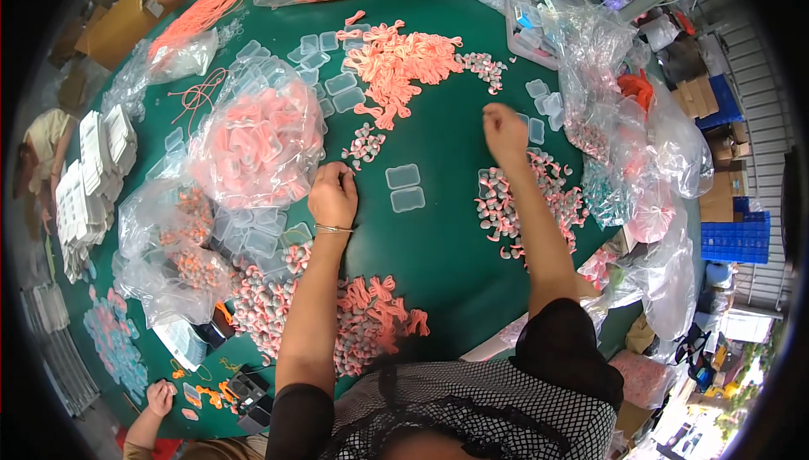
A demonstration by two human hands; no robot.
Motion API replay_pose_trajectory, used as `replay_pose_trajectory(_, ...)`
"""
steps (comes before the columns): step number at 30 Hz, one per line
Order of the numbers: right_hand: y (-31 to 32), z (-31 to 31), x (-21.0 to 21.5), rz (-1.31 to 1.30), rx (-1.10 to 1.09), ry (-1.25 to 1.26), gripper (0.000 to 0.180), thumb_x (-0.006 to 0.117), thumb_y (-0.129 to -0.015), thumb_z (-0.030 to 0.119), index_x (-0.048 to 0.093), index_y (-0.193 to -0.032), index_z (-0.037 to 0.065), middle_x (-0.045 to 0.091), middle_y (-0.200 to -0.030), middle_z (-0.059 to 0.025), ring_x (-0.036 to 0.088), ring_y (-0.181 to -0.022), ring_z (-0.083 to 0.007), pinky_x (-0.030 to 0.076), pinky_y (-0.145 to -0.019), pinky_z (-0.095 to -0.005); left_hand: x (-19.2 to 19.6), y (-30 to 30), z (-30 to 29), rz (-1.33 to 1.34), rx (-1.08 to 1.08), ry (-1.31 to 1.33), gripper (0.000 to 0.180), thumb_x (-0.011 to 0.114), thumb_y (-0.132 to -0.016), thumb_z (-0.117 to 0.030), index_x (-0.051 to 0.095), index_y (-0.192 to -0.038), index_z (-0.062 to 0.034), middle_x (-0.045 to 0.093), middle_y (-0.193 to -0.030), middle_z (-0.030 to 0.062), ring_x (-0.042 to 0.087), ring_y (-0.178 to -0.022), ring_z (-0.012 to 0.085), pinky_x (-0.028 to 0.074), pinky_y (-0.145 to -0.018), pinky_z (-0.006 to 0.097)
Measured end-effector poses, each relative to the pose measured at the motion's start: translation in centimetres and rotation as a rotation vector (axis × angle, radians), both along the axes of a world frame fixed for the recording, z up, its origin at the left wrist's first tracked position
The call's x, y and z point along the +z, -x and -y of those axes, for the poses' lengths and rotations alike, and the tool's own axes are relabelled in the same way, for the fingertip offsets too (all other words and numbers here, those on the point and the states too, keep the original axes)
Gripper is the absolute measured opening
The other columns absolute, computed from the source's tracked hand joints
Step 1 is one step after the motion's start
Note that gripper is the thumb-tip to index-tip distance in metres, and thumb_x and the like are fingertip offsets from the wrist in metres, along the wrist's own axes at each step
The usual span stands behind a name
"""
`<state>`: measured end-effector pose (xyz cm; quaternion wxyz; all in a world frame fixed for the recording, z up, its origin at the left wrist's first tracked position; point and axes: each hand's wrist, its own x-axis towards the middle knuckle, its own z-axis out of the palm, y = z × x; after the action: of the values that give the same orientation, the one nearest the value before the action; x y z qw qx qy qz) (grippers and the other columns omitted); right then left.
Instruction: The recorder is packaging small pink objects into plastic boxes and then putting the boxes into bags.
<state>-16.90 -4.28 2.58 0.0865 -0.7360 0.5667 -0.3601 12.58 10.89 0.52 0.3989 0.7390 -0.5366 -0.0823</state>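
Note:
My left hand [333,196] has its fingers closed together at the edge of a small pile of grey-and-pink pieces that look like earplugs [364,145]. Whatever it pinches, if anything, is too small to make out. My right hand [506,134] is raised over the table's right side, fingers curled closed, and their contents are hidden. Between the hands a clear plastic case [404,188] lies opened flat, both halves side by side. Beyond it is a heap of bundled coral cords [400,64], with more grey-and-pink pieces [483,71] to its right.
A large pile of the small pieces [535,207] lies beneath my right forearm. More pieces and cord bundles [371,317] lie near my body. A bag of pink items [261,140] stands left, with clear cases [341,89] beyond. Another person's hand [160,396] rests at lower left.

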Motion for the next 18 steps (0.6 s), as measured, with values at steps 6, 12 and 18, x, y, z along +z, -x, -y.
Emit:
replay_pose_trajectory(6, 1.4, 7.3, -1.6, -0.321, -0.026, 0.018, 0.020, 0.059, -0.080, 0.006, 0.067, -0.097, 0.012, 0.063, -0.094, -0.0123, 0.063, -0.089, -0.0327, 0.051, -0.074, -0.0433, 0.2, -0.2, -0.2, -0.040, -0.001, -0.025, 0.010, 0.065, -0.080, -0.009, 0.065, -0.089, -0.0103, 0.063, -0.084, 0.0101, 0.063, -0.075, 0.0316, 0.049, -0.063, 0.042)
replay_pose_trajectory(12, 2.2, 8.7, -1.3, -0.533, 0.065, -0.089, 0.013, 0.058, -0.082, 0.008, 0.065, -0.093, 0.008, 0.062, -0.095, -0.0153, 0.063, -0.089, -0.0353, 0.051, -0.075, -0.0452, -0.2, -0.3, -0.5, -0.190, -0.030, 0.020, 0.010, 0.067, -0.080, -0.006, 0.066, -0.090, -0.0057, 0.064, -0.080, 0.0099, 0.060, -0.065, 0.0222, 0.048, -0.059, 0.034)
replay_pose_trajectory(18, 0.0, 1.2, -0.1, 0.024, 0.224, -0.302, 0.016, 0.070, -0.078, 0.008, 0.064, -0.092, 0.003, 0.065, -0.081, -0.0109, 0.064, -0.070, -0.0222, 0.052, -0.064, -0.0331, 0.6, 2.2, -2.2, -0.614, -0.137, -0.022, 0.014, 0.069, -0.078, -0.003, 0.068, -0.092, -0.0038, 0.067, -0.084, 0.0103, 0.062, -0.060, 0.0177, 0.050, -0.057, 0.028)
